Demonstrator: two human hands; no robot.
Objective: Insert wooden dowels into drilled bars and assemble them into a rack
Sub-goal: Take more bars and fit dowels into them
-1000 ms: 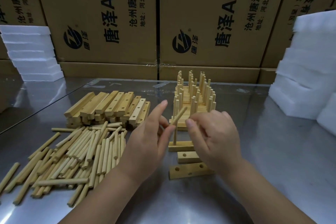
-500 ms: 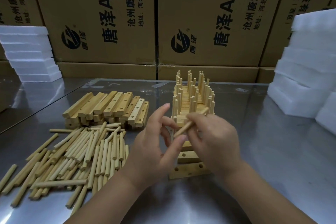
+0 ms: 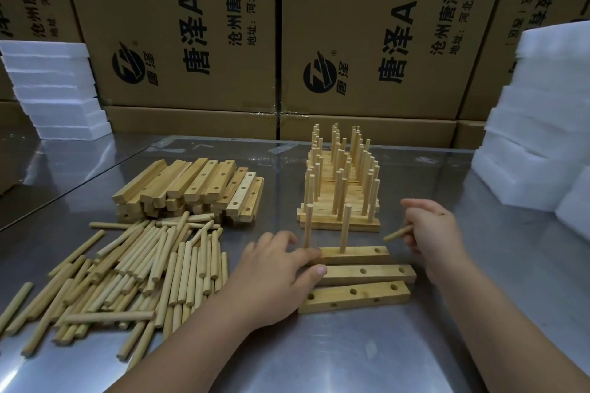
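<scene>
Three drilled wooden bars lie side by side in front of me. The far bar (image 3: pixel 357 254) carries two upright dowels (image 3: pixel 344 226), and its right hole is open. The middle bar (image 3: pixel 373 274) and near bar (image 3: pixel 354 297) have bare holes. My left hand (image 3: pixel 274 274) rests on the left ends of the far and middle bars, fingers fairly straight. My right hand (image 3: pixel 431 233) hovers to the right of the bars and grips a loose dowel (image 3: pixel 397 234) that points left and down.
A heap of loose dowels (image 3: pixel 137 268) covers the metal table (image 3: pixel 351 357) at left, with a stack of drilled bars (image 3: pixel 191 188) behind it. Finished racks (image 3: pixel 341 188) stand stacked beyond the three bars. White foam blocks (image 3: pixel 539 124) sit at right and far left, cartons behind.
A second dowel now stands in the far bar. My left hand dropped onto the bar ends. My right hand moved right with another dowel.
</scene>
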